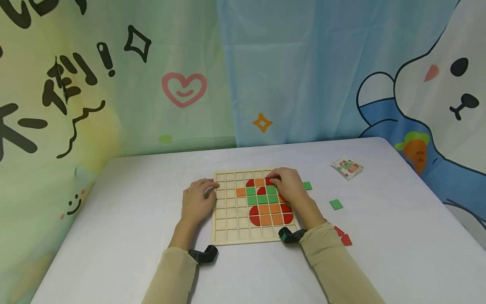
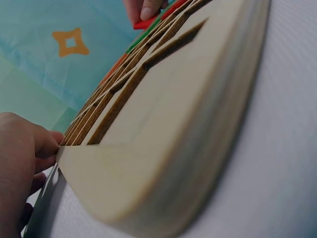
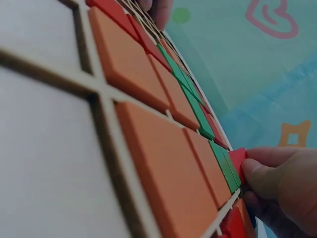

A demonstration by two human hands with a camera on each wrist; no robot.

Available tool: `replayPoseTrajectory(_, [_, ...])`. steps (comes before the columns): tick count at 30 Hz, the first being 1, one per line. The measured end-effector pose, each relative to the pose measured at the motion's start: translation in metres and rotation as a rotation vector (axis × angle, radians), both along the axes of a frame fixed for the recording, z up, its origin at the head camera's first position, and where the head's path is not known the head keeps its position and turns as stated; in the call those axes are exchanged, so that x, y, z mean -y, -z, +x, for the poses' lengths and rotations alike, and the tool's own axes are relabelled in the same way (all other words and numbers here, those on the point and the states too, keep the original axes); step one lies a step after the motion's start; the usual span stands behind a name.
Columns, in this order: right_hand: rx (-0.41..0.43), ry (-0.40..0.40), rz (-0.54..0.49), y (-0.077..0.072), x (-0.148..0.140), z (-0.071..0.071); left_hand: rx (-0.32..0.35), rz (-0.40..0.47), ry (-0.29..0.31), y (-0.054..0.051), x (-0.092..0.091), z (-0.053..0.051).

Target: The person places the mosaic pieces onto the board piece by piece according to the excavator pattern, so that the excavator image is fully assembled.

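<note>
A wooden grid board lies on the white table, with red, orange and green tiles set in its squares. My left hand holds the board's left edge, its fingertips at the rim in the left wrist view. Over the far right part of the board, my right hand pinches a red tile between thumb and fingers. That tile is beside green tiles in the right wrist view. Orange tiles fill squares nearer that camera. My right hand hides some squares in the head view.
Right of the board lie loose green tiles and red tiles, the latter partly behind the right sleeve. A stack of pattern cards sits at the far right. A printed curtain hangs behind the table.
</note>
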State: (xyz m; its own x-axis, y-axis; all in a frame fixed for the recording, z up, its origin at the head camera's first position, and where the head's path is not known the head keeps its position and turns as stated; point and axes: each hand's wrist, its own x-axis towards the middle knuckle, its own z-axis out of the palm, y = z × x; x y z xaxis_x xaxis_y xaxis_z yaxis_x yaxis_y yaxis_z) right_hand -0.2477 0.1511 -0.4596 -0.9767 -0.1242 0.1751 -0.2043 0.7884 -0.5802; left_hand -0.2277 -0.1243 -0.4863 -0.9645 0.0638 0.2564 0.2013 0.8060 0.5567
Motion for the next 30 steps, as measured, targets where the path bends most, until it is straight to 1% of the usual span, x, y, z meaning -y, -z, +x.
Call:
replayPoseTrajectory(4, [-0.016, -0.008, 0.060, -0.002, 0.001, 0.001, 0.019, 0.001, 0.001, 0.000, -0.001, 0.000])
replayPoseTrajectory(9, [-0.019, -0.028, 0.132, -0.006, 0.003, 0.001, 0.013, 0.000, 0.003, -0.001, -0.001, 0.000])
replayPoseTrajectory(12, [-0.006, -0.025, 0.134, -0.007, 0.003, 0.001, 0.006, -0.001, 0.000, -0.001, -0.001, 0.000])
replayPoseTrajectory(17, [0.021, -0.004, 0.089, -0.006, -0.001, 0.002, 0.017, 0.002, 0.003, 0.000, 0.001, 0.001])
replayPoseTrajectory(20, [0.043, 0.038, 0.064, -0.006, -0.016, 0.000, 0.026, 0.006, 0.003, 0.001, 0.002, 0.001])
replayPoseTrajectory(22, [0.057, 0.065, 0.059, -0.009, -0.033, -0.002, 0.025, 0.006, 0.003, 0.002, 0.001, 0.002])
replayPoseTrajectory(24, [0.110, 0.096, 0.066, -0.011, -0.052, -0.003, 0.015, 0.008, 0.004, 0.003, 0.000, 0.001])
replayPoseTrajectory(26, [0.193, 0.103, 0.067, -0.014, -0.070, -0.002, -0.005, 0.010, 0.007, 0.003, 0.000, 0.001])
replayPoseTrajectory(29, [0.325, 0.072, 0.072, -0.014, -0.090, 0.000, -0.035, 0.009, 0.007, 0.002, -0.001, 0.001])
replayPoseTrajectory(30, [0.352, 0.057, 0.074, -0.015, -0.094, 0.001, -0.038, 0.010, 0.007, 0.001, -0.001, 0.001])
